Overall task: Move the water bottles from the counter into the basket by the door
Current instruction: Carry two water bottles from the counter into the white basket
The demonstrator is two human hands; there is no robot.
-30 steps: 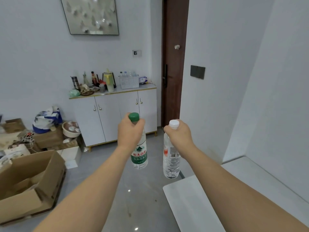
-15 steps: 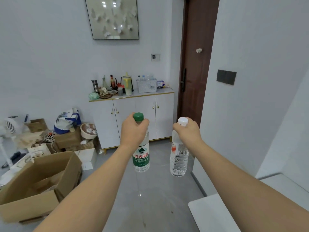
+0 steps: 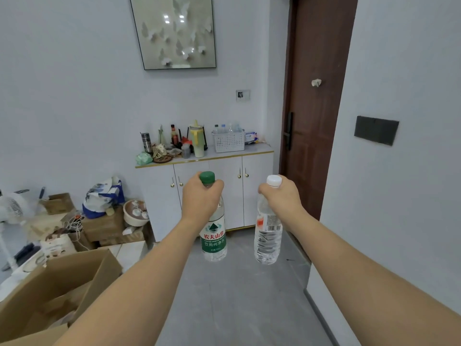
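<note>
My left hand [image 3: 199, 199] grips the neck of a green-capped water bottle [image 3: 214, 242] with a green label, hanging upright in mid-air. My right hand [image 3: 282, 198] holds a white-capped clear water bottle [image 3: 267, 242] the same way, just to the right. Ahead, a white perforated basket [image 3: 229, 141] stands on the white cabinet top [image 3: 259, 149] beside the brown door [image 3: 316, 108]. Several bottle tops show above the basket's rim.
The cabinet top's left part is crowded with a yellow-green jug [image 3: 197, 141], bottles and small items. An open cardboard box [image 3: 62, 288], more boxes, bags and a fan [image 3: 12, 208] fill the floor at left. A white wall [image 3: 399, 196] juts in at right. Grey floor [image 3: 237, 295] runs ahead.
The view has advanced toward the cabinet and door, which now look larger. The white counter at lower right has left the frame. Both hands still hold their bottles out in front.
</note>
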